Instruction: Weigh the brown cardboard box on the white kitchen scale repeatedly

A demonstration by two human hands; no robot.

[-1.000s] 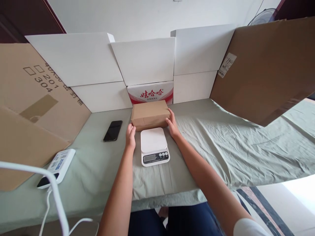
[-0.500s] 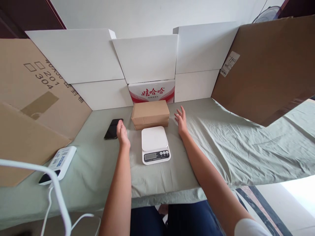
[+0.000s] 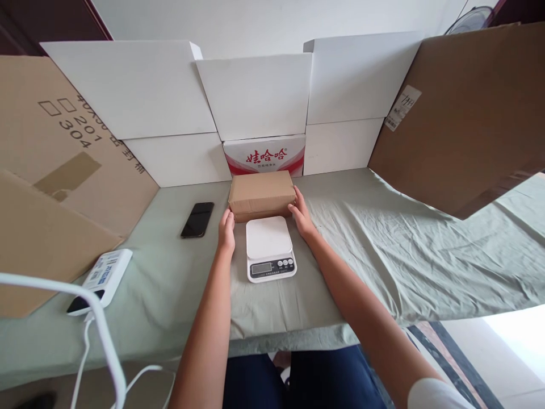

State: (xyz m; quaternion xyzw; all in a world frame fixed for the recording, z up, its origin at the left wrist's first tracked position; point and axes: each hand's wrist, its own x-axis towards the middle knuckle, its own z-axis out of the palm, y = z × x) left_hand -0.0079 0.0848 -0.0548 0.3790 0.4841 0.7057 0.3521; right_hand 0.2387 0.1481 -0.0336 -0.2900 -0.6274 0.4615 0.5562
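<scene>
A closed brown cardboard box [image 3: 261, 196] sits on the green cloth, just behind a white kitchen scale [image 3: 269, 238]. My left hand [image 3: 226, 232] is against the box's front left corner, fingers together. On the opposite side my right hand [image 3: 301, 215] curls around the right end, its thumb at the front corner. Between them the two hands clasp the box. The scale's platform is bare, and its dark display panel with round buttons faces me.
A black phone [image 3: 198, 220] lies left of my left hand. Farther left are a white device [image 3: 108, 278] with a cable and a large carton [image 3: 63, 170]. White boxes [image 3: 255, 96] form a wall behind; another big carton [image 3: 460, 119] stands at right.
Both hands have moved inward from either side and now hold the cardboard box at its ends. The phone, partly covered by the left hand before, shows fully.
</scene>
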